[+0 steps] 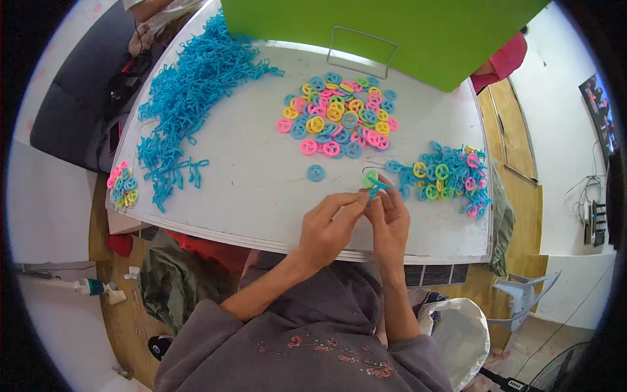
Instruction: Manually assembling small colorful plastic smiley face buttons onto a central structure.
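Close together over the near edge of the table, my left hand (330,225) and my right hand (390,228) both pinch one small blue plastic piece (377,189). A light green spoked wheel (370,177) sits at its upper end, above my fingertips. My fingers hide part of the join, so I cannot tell how the two fit. A lone blue wheel (315,172) lies just left of them. Beyond is a loose heap of pink, yellow, blue and green wheels (335,112). To the right lies a pile of blue pieces with wheels on them (444,171).
A large heap of blue plastic pieces (189,85) covers the table's left side. A small cluster of wheels (122,186) lies at the left corner. The green panel (392,32) stands along the far side, with a wire frame (361,55) before it. A white bag (460,336) is below right.
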`<state>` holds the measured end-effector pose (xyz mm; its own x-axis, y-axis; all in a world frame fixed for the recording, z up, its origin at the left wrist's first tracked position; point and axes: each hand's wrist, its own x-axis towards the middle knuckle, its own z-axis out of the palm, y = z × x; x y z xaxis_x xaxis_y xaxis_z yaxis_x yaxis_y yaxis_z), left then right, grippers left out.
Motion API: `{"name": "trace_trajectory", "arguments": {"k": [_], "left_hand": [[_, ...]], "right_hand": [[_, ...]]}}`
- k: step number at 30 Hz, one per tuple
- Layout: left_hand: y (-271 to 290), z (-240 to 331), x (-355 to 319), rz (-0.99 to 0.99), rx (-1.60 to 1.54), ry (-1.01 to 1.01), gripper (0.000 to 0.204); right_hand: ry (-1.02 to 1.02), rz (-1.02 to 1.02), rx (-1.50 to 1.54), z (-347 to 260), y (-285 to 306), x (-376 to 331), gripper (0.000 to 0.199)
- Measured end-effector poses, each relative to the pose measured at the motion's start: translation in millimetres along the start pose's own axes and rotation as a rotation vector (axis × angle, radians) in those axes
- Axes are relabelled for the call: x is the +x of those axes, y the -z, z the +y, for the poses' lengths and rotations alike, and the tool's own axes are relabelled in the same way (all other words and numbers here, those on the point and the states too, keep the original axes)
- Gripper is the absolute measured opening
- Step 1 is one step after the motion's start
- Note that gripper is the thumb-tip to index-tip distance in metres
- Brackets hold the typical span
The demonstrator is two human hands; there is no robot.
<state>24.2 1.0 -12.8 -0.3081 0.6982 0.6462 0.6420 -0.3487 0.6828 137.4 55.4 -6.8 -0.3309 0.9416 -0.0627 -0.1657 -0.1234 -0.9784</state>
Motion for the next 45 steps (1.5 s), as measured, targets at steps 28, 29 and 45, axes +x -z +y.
{"name": "trace_trajectory", "arguments": {"k": [28,29,45], "left_hand": [[164,-91,34,0.099,0.806,0.223,0.008],[157,-85,36,0.2,0.729,0.193,0.007],[36,5,20,-0.054,-0.892,1.031,0.025]], "right_hand": [[0.491,0.32,-1.119,-22,142,7,0.045],[0.555,0.381,-1.127,-20,140,7,0.041],[0.613,-0.265,-0.631,-10,-3,1,0.046]]}}
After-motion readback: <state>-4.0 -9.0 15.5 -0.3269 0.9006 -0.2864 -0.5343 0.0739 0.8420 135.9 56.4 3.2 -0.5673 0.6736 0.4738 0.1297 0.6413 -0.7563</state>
